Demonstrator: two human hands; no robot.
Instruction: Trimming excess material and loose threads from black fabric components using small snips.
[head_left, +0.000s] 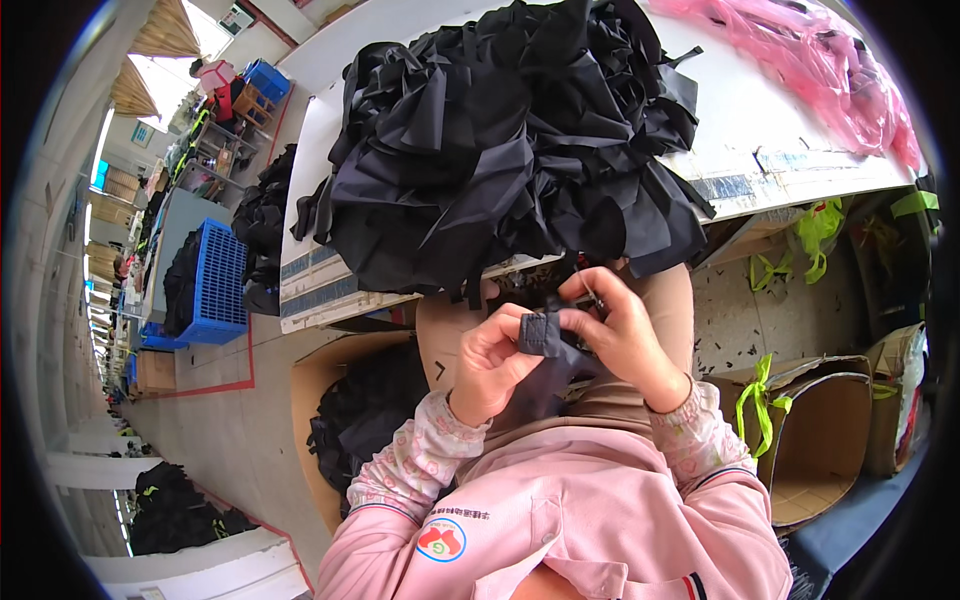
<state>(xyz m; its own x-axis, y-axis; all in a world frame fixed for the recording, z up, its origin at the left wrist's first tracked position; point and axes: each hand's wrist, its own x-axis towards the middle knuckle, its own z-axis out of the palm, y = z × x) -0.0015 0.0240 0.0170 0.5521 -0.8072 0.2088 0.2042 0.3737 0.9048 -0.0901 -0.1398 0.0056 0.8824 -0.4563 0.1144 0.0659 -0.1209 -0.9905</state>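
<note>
Over my lap, my left hand [487, 362] pinches a piece of black fabric [539, 335] at a folded, stitched end. The rest of that piece hangs down between my hands. Close against its right side is my right hand [628, 335], with its fingers bent around a small, thin metal tool [594, 298] that looks like thread snips; most of it is hidden by the fingers. Just beyond both hands, a large heap of black fabric pieces [450, 150] hangs over the near edge of the white table [735, 165].
A pink plastic bag [810, 70] lies at the table's far right. Below it on the right stands an open cardboard box [815, 450] with a neon-yellow tie. Another box [303, 400] of black fabric is by my left leg. A blue crate [218, 275] stands farther left.
</note>
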